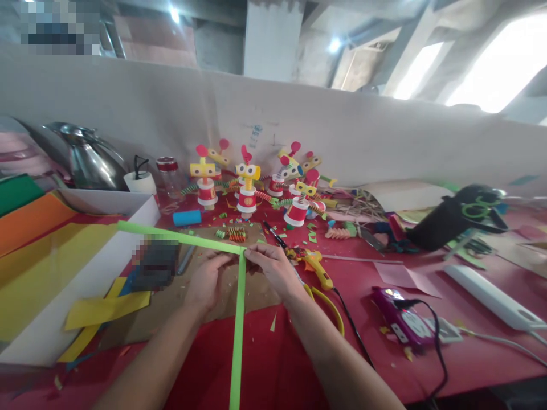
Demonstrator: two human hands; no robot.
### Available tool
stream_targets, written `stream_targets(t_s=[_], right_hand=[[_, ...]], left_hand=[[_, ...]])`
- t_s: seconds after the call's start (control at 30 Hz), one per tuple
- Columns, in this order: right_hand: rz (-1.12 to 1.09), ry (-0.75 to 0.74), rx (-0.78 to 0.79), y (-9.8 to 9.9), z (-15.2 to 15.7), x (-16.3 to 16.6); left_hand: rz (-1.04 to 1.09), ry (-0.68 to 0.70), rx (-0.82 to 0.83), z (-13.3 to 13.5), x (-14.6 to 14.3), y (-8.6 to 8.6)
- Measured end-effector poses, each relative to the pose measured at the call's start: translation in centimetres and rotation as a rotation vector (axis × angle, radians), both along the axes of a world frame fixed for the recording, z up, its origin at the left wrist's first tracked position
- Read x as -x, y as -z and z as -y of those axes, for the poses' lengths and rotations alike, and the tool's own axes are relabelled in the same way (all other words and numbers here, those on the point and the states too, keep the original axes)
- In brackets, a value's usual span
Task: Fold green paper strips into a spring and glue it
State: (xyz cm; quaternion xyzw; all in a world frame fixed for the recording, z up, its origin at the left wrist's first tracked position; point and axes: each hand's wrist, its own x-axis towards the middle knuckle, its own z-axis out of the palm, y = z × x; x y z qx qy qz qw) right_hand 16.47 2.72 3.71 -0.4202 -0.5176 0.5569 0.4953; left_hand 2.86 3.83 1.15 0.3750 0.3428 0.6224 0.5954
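Two long light-green paper strips meet at a corner in front of me, one stretching left and the other hanging down toward me. My right hand pinches the corner where they overlap. Just left of it, my left hand has its fingers closed behind the left-going strip, close to the corner. Below the hands lies a brown cardboard sheet. Folded striped paper springs rest on its far edge. A yellow glue gun and a black pen lie right of the hands.
Several paper-cup figures stand along the back wall. At left is a white box with coloured paper, near a steel jug. A purple power strip with cables, a dark cylindrical container and paper scraps occupy the right side.
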Motion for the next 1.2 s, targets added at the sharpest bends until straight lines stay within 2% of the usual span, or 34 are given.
stream_targets(t_s=[0.2,0.4,0.57,0.7,0.83,0.97,1.2], right_hand=[[0.008,0.005,0.007,0.5,-0.2,0.0],[0.098,0.042,-0.017,1.0,-0.5,-0.2],[0.160,0.051,-0.074,1.3,-0.6,-0.1],[0.184,0.101,-0.057,1.2,-0.5,0.0],[0.169,0.089,-0.055,0.8,-0.4,-0.1],[0.138,0.108,-0.018,0.6,-0.3,-0.1],[0.009,-0.009,0.078,0.9,-0.7,-0.2]], left_hand=[[0.096,0.184,0.150,-0.3,0.0,-0.3],[0.118,0.215,0.265,-0.6,0.3,0.2],[-0.001,0.198,0.245,-0.6,0.7,0.2],[-0.087,0.200,0.186,-0.4,0.8,0.0],[-0.086,0.165,0.143,-0.3,0.8,-0.1],[-0.062,0.210,0.158,-0.3,0.9,0.0],[-0.069,0.246,0.163,-0.4,1.3,0.0]])
